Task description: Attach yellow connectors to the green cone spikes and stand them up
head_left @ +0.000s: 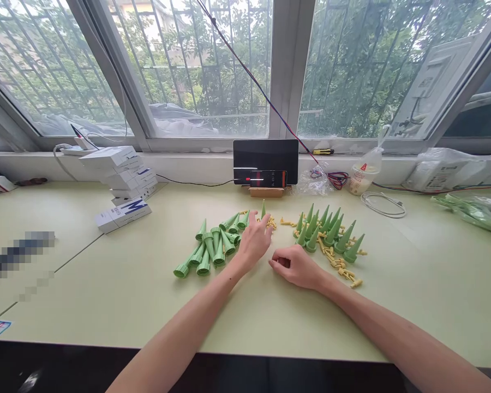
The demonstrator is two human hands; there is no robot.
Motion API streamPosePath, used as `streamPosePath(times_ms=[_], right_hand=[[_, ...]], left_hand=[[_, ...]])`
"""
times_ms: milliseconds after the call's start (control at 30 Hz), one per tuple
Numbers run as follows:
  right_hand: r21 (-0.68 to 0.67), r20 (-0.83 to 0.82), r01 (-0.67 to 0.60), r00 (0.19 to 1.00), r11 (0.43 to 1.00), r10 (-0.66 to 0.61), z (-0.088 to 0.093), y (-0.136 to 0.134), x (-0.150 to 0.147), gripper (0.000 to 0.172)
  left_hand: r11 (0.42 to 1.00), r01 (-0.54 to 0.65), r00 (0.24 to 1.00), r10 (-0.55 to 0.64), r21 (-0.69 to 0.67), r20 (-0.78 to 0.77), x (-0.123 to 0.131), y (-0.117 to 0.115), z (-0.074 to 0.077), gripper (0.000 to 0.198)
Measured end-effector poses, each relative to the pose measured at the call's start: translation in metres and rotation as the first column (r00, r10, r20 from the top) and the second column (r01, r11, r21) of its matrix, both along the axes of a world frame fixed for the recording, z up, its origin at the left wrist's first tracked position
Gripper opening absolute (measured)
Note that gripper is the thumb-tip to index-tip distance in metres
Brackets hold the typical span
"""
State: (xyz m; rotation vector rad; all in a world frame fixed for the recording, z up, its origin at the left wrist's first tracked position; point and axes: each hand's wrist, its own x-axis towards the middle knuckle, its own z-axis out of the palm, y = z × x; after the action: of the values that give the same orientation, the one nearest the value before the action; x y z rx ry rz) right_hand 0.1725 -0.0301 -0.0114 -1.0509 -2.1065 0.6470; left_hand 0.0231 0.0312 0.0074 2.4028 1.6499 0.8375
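Observation:
My left hand (256, 239) reaches over the table with its fingers stretched out and apart. Just past its fingertips are small yellow plastic pieces (272, 222) and one upright green cone (263, 209). Hollow green cones (208, 243) lie in a loose heap to its left. My right hand (298, 266) rests on the table with its fingers curled in; whether anything is inside them is hidden. Beyond and right of it, several green cones (332, 233) stand tip up among scattered yellow pieces (340, 268).
A dark-screened tablet (265, 153) and a phone (269, 179) stand on a small cardboard base (265, 192) at the back. White boxes (123, 214) are stacked at the left. Toward the right are a bagged cup (360, 177), a coiled white cable (382, 204) and plastic bags (445, 169).

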Motion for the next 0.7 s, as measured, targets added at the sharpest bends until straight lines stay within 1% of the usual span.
streamPosePath(times_ms=[100, 233, 300, 467, 700], right_hand=[[0.005, 0.006, 0.008, 1.0, 1.0, -0.008, 0.0, 0.0, 0.0, 0.026], [0.005, 0.015, 0.012, 1.0, 1.0, -0.012, 0.001, 0.0, 0.0, 0.026], [-0.001, 0.018, 0.011, 1.0, 1.0, -0.011, 0.002, -0.001, 0.0, 0.026], [-0.002, 0.016, 0.005, 1.0, 1.0, -0.005, 0.003, -0.001, 0.0, 0.026], [0.003, 0.023, 0.015, 1.0, 1.0, -0.015, 0.001, -0.001, 0.0, 0.027]], left_hand=[[0.999, 0.009, 0.999, -0.008, -0.033, 0.049, 0.003, 0.011, -0.004, 0.043], [0.993, 0.079, 0.994, -0.072, -0.084, 0.078, 0.007, 0.021, -0.013, 0.047], [0.992, 0.097, 0.993, -0.091, -0.082, 0.08, 0.007, 0.024, -0.016, 0.046], [0.995, 0.101, 0.992, -0.1, -0.004, 0.075, 0.005, 0.023, -0.016, 0.042], [0.987, 0.125, 0.988, -0.133, 0.098, 0.084, 0.005, 0.017, -0.01, 0.047]])
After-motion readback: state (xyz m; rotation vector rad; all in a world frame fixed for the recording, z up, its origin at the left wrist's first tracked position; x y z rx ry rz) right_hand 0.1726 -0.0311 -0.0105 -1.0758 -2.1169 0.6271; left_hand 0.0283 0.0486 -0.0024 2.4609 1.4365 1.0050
